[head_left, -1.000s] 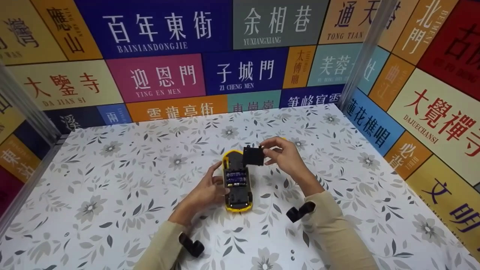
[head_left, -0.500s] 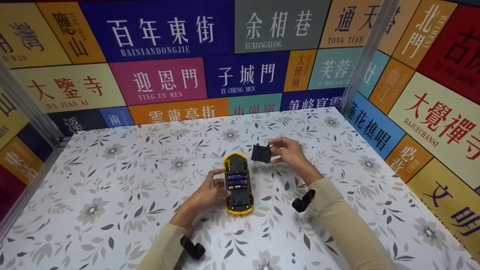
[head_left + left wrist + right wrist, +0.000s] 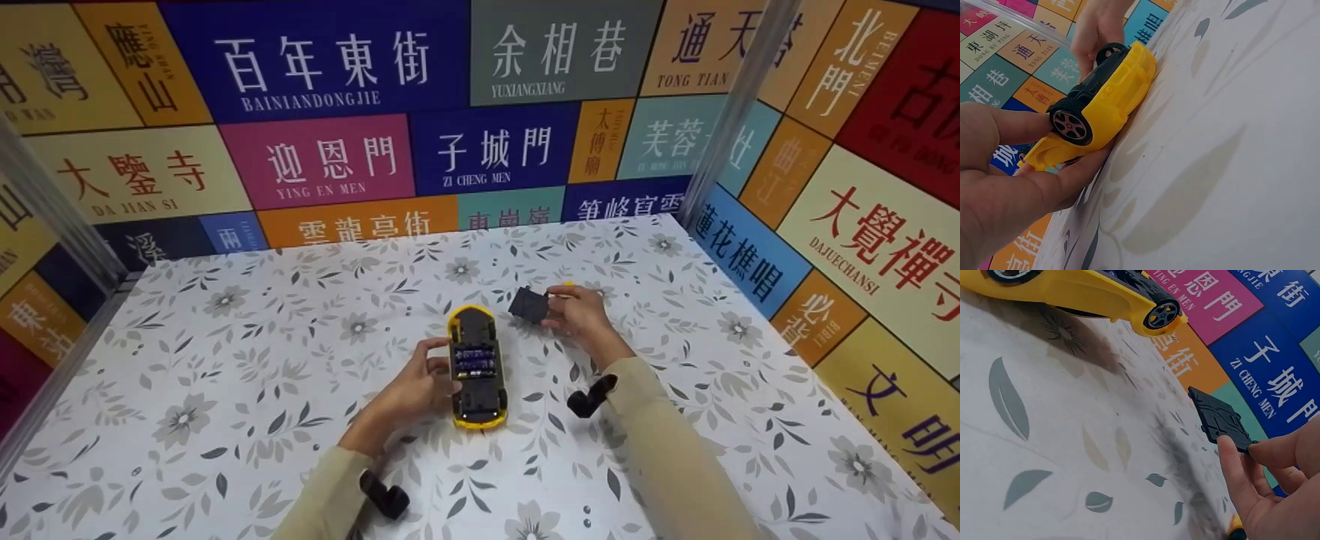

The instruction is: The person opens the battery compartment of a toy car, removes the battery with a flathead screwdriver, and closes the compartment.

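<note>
A yellow toy car [image 3: 478, 401] is upside down, its black underside facing up and its front-to-back line pointing away from me. Purple batteries [image 3: 475, 362] lie side by side in its uncovered compartment. My left hand [image 3: 411, 386] grips the car from the left side; in the left wrist view, a finger or thumb presses by a black wheel [image 3: 1071, 125] and other fingers reach under the body. To the right of the car, my right hand [image 3: 583, 319] pinches a black battery cover [image 3: 529, 305] by its edge, held tilted above the table and apart from the car.
Behind the right hand a small yellow item [image 3: 569, 284] shows, mostly hidden; the right wrist view catches its yellow and black end [image 3: 1235, 526] at the bottom. Leaf-patterned cloth covers the table [image 3: 285, 330]. Walls of coloured sign panels [image 3: 315, 161] enclose the back and sides.
The right hand has drawn the battery cover from beside the car's far end to the right and tilted it. The left hand keeps its grip, and the car stays nearly in place.
</note>
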The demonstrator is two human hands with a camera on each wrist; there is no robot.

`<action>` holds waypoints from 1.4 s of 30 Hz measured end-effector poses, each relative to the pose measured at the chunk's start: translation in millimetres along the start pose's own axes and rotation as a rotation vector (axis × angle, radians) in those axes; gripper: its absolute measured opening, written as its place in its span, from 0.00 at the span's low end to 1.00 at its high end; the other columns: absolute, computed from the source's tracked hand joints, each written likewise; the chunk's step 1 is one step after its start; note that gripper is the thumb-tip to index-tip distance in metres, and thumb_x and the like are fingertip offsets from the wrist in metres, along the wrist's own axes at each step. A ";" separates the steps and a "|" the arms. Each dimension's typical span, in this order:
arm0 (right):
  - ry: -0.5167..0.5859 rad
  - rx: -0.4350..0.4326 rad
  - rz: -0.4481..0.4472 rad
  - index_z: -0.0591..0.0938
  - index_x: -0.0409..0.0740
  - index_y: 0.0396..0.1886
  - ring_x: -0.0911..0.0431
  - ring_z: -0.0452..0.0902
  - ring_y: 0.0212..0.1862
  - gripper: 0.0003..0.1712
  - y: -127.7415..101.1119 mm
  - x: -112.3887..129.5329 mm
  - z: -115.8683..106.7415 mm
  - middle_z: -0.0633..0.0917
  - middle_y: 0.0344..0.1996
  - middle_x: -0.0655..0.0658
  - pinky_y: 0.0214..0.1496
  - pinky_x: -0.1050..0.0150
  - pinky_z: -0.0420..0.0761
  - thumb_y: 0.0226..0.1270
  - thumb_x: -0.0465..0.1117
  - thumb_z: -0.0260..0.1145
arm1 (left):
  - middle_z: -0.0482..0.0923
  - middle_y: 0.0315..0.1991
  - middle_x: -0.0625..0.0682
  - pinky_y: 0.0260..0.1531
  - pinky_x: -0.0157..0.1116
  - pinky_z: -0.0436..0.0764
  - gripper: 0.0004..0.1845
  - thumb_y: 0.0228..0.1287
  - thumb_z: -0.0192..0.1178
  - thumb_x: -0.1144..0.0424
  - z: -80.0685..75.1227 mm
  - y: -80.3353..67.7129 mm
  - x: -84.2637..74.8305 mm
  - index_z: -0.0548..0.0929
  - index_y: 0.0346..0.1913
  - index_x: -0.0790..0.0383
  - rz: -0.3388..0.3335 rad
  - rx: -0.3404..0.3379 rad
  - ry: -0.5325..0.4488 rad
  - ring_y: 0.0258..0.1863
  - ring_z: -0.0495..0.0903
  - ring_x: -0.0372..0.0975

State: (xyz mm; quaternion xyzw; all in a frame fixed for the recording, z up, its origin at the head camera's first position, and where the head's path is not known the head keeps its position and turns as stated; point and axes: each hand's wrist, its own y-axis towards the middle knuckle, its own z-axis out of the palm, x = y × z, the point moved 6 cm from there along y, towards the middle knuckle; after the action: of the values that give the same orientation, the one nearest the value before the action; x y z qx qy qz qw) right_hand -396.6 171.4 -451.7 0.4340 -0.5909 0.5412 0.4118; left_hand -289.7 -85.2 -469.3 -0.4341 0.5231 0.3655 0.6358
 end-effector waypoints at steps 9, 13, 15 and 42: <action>-0.067 -0.127 0.013 0.77 0.36 0.63 0.61 0.80 0.30 0.23 12.2 -9.8 -4.1 0.80 0.49 0.41 0.31 0.71 0.85 0.70 0.29 0.55 | 0.67 0.66 0.70 0.53 0.47 0.83 0.39 0.61 0.53 0.78 4.0 3.7 1.5 0.50 0.73 0.57 -0.010 0.017 -0.001 0.56 0.79 0.50; -0.152 -0.167 -0.030 0.80 0.34 0.59 0.61 0.79 0.28 0.21 13.6 -8.8 -3.6 0.81 0.43 0.42 0.28 0.72 0.84 0.68 0.27 0.54 | 0.67 0.66 0.71 0.54 0.49 0.83 0.39 0.60 0.53 0.78 3.7 3.4 0.3 0.51 0.72 0.57 0.001 0.019 -0.002 0.56 0.79 0.50; -0.188 -0.180 -0.051 0.81 0.34 0.57 0.61 0.79 0.27 0.21 13.7 -7.0 -3.4 0.82 0.44 0.41 0.28 0.71 0.84 0.66 0.27 0.54 | 0.67 0.66 0.71 0.54 0.49 0.83 0.39 0.60 0.53 0.79 3.6 3.1 -0.3 0.51 0.72 0.57 0.001 0.016 -0.001 0.56 0.79 0.51; -0.645 -0.085 -0.142 0.81 0.35 0.56 0.56 0.77 0.40 0.18 16.5 36.4 -36.4 0.82 0.55 0.35 0.41 0.66 0.77 0.68 0.36 0.64 | 0.68 0.67 0.70 0.59 0.50 0.81 0.37 0.61 0.54 0.78 -1.9 2.1 0.8 0.54 0.72 0.58 0.001 -0.014 0.070 0.62 0.77 0.56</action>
State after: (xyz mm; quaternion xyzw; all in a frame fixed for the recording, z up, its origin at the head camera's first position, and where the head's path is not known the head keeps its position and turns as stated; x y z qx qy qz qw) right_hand -422.1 205.8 -418.8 0.6057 -0.6810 0.3207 0.2578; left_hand -292.2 -86.2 -470.6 -0.4510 0.5427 0.3540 0.6138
